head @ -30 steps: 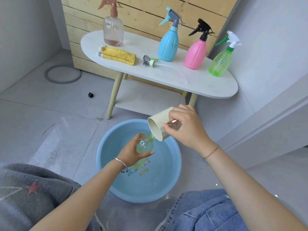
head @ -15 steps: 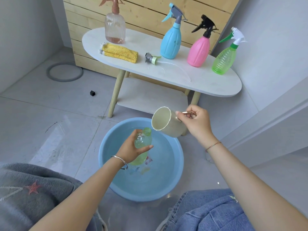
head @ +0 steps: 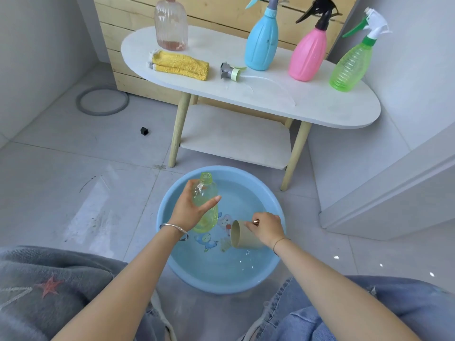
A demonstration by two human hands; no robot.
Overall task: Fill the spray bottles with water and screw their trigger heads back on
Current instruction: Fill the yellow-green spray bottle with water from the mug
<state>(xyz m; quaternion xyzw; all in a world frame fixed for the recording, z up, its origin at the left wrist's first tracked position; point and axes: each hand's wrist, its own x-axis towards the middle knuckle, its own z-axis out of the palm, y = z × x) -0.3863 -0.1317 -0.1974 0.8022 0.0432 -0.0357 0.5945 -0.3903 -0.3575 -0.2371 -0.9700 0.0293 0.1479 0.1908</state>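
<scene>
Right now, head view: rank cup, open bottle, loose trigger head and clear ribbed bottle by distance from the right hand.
1. The cup: in the right hand grip, at the basin.
2. The open bottle: held by the left hand, just to the left.
3. The loose trigger head: lying on the table, beyond the basin.
4. The clear ribbed bottle: table's far left end.

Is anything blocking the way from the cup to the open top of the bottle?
No, nothing visible. The left hand holds the yellow-green bottle over the basin with its neck uncapped. The cup, in the right hand, sits tilted low in the basin beside it. Only open air lies between them.
</scene>
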